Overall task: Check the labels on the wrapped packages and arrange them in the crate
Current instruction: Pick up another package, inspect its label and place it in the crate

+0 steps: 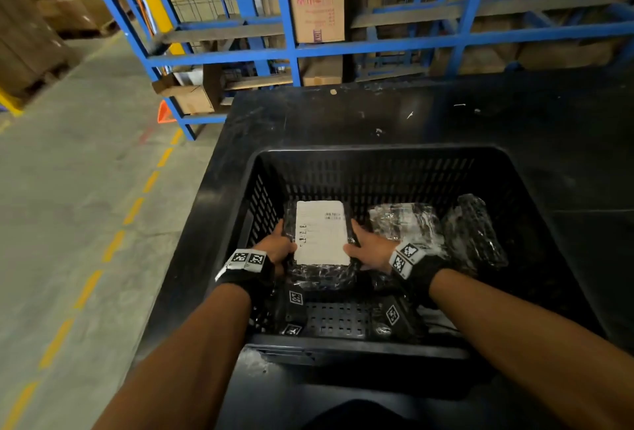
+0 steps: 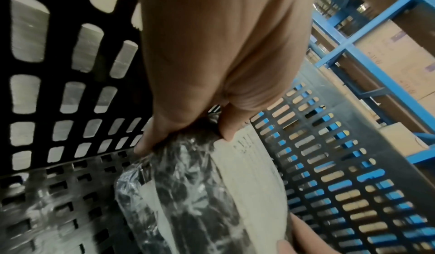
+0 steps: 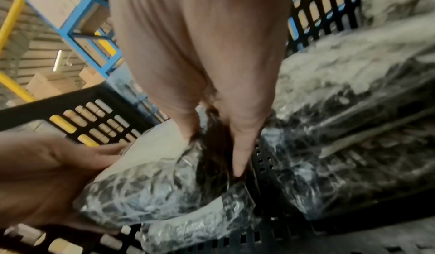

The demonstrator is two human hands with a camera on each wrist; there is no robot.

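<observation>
A black package wrapped in clear film with a white printed label facing up sits low in the left half of the black slotted crate. My left hand grips its left edge, thumb on the label. My right hand grips its right edge the same way. In the left wrist view the package lies just above the crate floor, my left hand's fingers curled under it. The right wrist view shows the package pinched by my right hand. Two more wrapped packages lie to the right.
The crate stands on a black table. Blue steel racking with cardboard boxes rises behind it. To the left is a concrete aisle with a dashed yellow line. Another wrapped package lies close beside my right hand.
</observation>
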